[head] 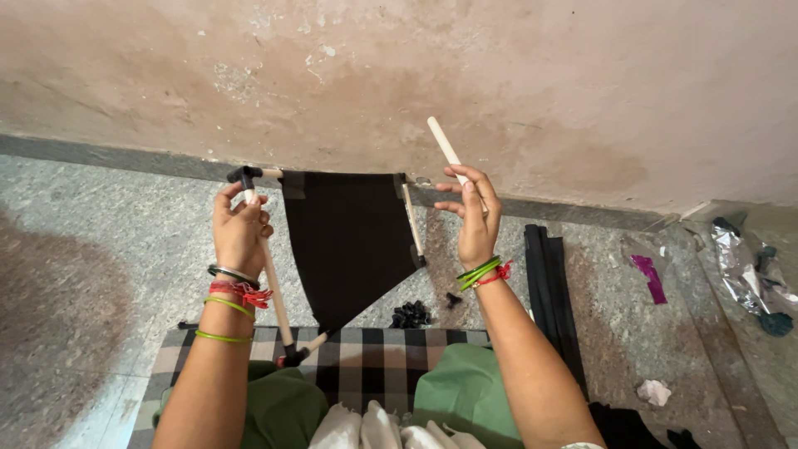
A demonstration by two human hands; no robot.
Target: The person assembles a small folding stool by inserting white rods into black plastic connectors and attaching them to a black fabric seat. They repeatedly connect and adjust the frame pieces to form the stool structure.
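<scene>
My left hand (pixel 239 226) grips a pale wooden rod (pixel 274 295) of a rack frame, just below a black corner connector (pixel 243 175). Black fabric (pixel 347 241) is stretched between this rod and another rod (pixel 413 221) on the right side. The frame's lower end rests near my lap at a black joint (pixel 293 356). My right hand (pixel 475 216) is raised and holds a loose wooden rod (pixel 445 147) that points up toward the wall. A small pile of black connectors (pixel 411 314) lies on the floor between my arms.
A stained wall (pixel 499 75) stands close in front. Folded black fabric strips (pixel 549 291) lie to the right on the speckled floor. Further right are a purple scrap (pixel 648 274), clear plastic wrapping (pixel 748 270) and crumpled paper (pixel 654 391). A checked mat (pixel 366 362) lies under my knees.
</scene>
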